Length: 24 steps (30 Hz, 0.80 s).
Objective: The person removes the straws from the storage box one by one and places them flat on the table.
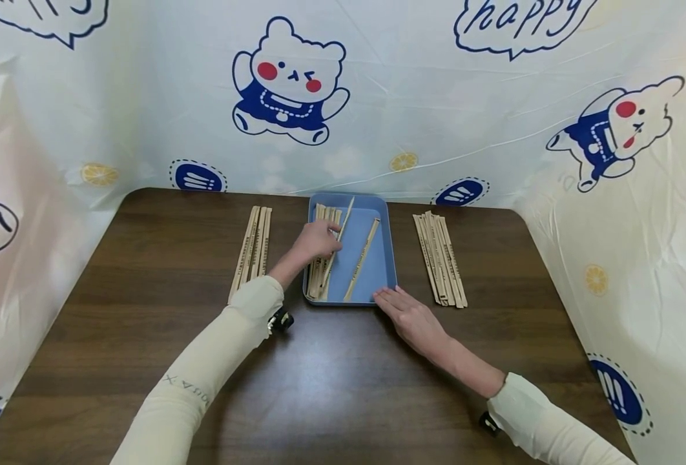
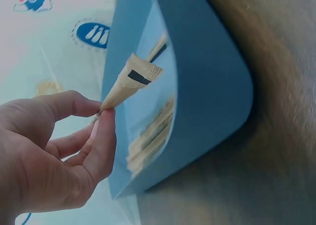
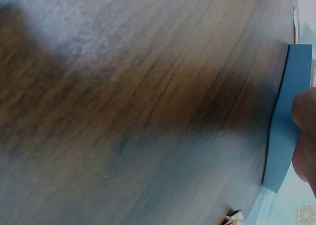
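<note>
A shallow blue tray (image 1: 385, 258) lies at the table's far middle. Over its left half, my left hand (image 1: 318, 239) pinches a slim paper-wrapped stick (image 1: 346, 216) between thumb and fingertips. The left wrist view shows the wrapper's crimped end, with a black mark on it, pointing away from the fingers. Under this hand, several like sticks (image 1: 318, 281) lie bunched along the tray's left wall, partly hidden. One more wrapped stick (image 1: 362, 259) slants alone across the tray's right half. My right hand (image 1: 414, 323) rests its fingers on the near right corner of the tray.
A row of wrapped sticks (image 1: 252, 245) lies on the table left of the tray, partly behind the left sleeve. A thicker pile (image 1: 440, 261) lies to its right. The wooden table (image 1: 331, 387) ends at a printed curtain (image 1: 372, 142) behind.
</note>
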Each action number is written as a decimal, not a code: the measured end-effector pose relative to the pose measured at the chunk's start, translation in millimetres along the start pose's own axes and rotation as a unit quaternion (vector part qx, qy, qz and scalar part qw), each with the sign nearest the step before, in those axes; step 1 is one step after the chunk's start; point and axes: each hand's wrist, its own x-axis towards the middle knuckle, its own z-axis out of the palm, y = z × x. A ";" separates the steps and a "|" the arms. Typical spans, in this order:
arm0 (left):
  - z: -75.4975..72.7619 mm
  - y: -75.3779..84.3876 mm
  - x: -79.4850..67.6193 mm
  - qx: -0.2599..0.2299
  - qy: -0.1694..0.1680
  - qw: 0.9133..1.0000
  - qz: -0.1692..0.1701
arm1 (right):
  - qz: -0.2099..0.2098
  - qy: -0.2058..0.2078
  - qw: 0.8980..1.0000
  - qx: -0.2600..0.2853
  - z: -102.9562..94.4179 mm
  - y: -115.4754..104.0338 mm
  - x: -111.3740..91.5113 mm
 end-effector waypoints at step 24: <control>-78.0 -62.1 -39.0 0.001 0.061 0.996 -0.069 | 0.002 -0.006 1.000 -0.001 0.1 -0.3 -0.5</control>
